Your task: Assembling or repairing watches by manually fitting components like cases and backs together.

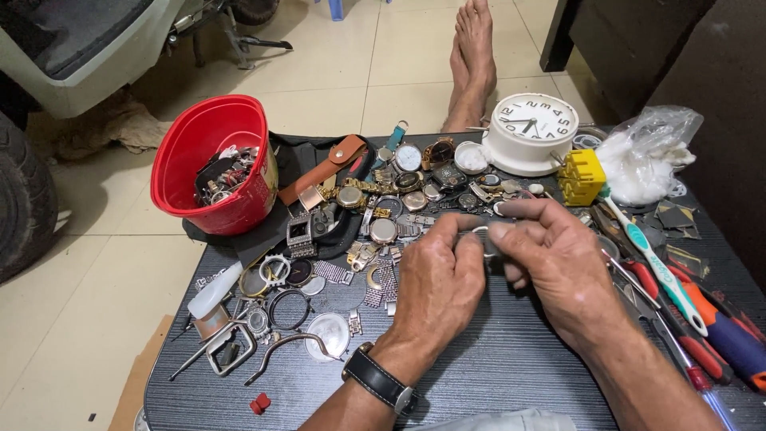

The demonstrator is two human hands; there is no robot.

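A watch repairer's corner, set low on a tiled floor (383,72). The dark table (495,367) is heaped with watch cases and straps (383,199), a white alarm clock (531,132) at the far side, screwdrivers (718,335) on the right, a red tub (215,160) of parts on the left (a scooter (88,48) is parked far left).

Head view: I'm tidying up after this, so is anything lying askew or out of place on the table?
The red bucket of watch parts is tipped on its side toward the table, resting on a black cloth. Watches and loose parts lie scattered. Both hands hold a small metal part together.
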